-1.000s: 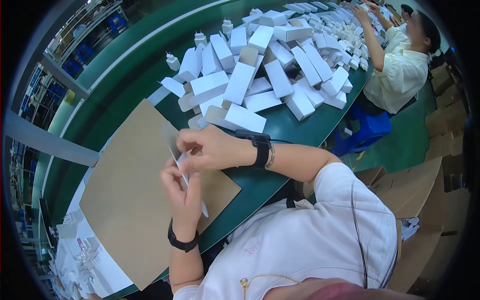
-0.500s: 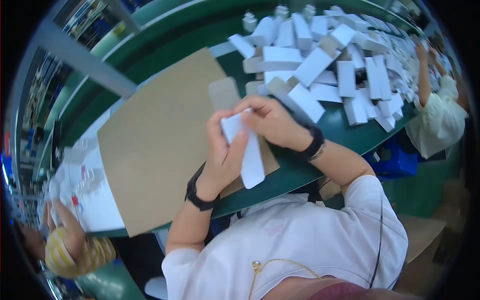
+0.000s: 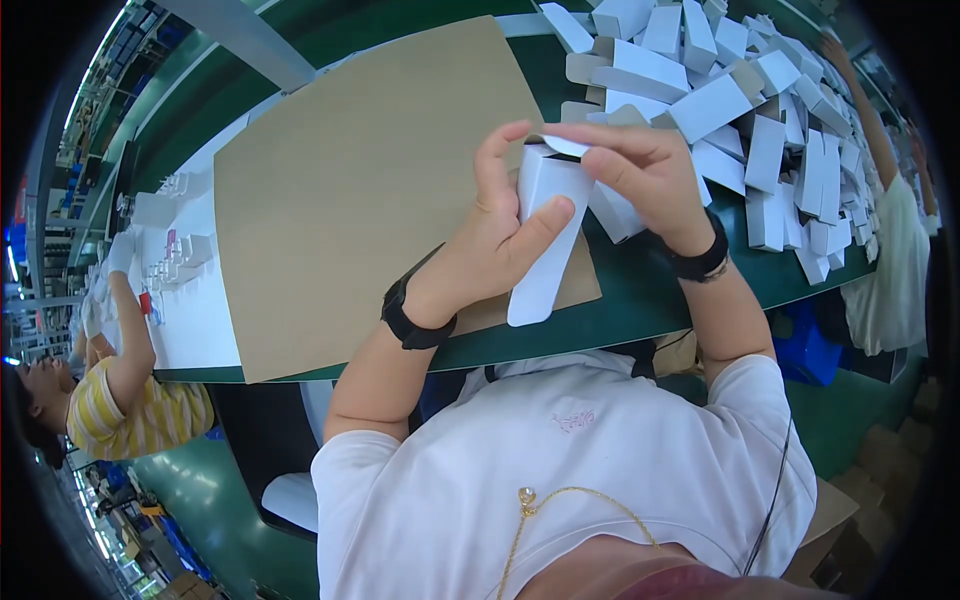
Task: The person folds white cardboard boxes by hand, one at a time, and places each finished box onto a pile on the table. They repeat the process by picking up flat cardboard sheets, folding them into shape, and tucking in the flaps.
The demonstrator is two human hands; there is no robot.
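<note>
A small white carton (image 3: 553, 183) is held tilted over the brown cardboard sheet (image 3: 350, 210), squared out into a box shape. My left hand (image 3: 500, 235) grips its side, thumb lying across the near face, index finger raised by the top. At the carton's upper end, my right hand (image 3: 640, 165) has its thumb and fingers on the white top flap (image 3: 566, 146), which is partly bent over a dark gap. A long white flap (image 3: 535, 300) sticks out from the lower end. The carton's far side is hidden.
A heap of white cartons (image 3: 700, 110) covers the right of the green table (image 3: 640, 280). Person in yellow stripes (image 3: 140, 410) works at left beside small clear parts (image 3: 180, 258). Another person in a pale top (image 3: 890, 260) stands at right. A blue crate (image 3: 808, 345) sits below.
The carton, flatter-looking before, now shows a boxed-out shape. Its upper flap has gone from standing out to being bent across the top. Both hands appear farther right as the view shifted.
</note>
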